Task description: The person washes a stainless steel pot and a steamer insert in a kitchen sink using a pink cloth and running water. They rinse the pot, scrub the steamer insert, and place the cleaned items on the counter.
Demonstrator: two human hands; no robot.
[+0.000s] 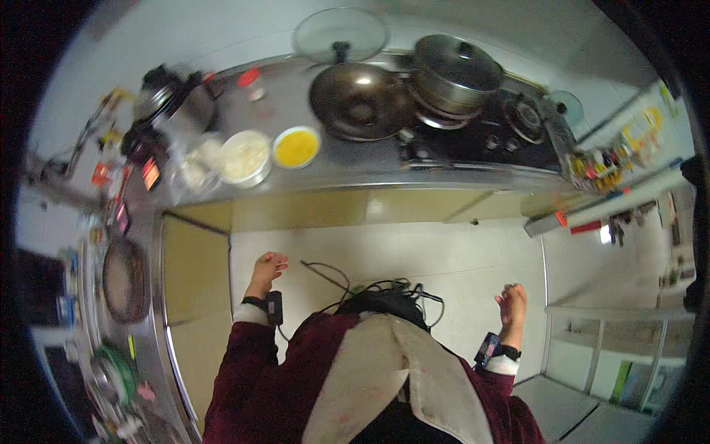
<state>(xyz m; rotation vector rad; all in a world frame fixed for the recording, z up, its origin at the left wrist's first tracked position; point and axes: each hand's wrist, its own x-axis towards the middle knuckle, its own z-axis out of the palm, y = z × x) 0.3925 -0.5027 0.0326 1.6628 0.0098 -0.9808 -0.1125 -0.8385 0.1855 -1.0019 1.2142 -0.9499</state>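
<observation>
Left hand [271, 268], right hand [512, 302]: slack, empty. Larger white bowl [254, 180] sits near tabletop [355, 175] edge; a sleeve [248, 355] catching it could cause spillage.

- left arm [248, 357] and right arm [498, 385] are out wide, hands well apart
- left hand [268, 271]: fingers [278, 259] kinda loosely curled, angled inward
- right hand [513, 303] pretty relaxed too, fingers half bent

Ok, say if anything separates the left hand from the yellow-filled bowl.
The counter's front edge, with a cabinet front below, lies between the left hand and the yellow-filled bowl; no loose object visibly blocks the way.
</observation>
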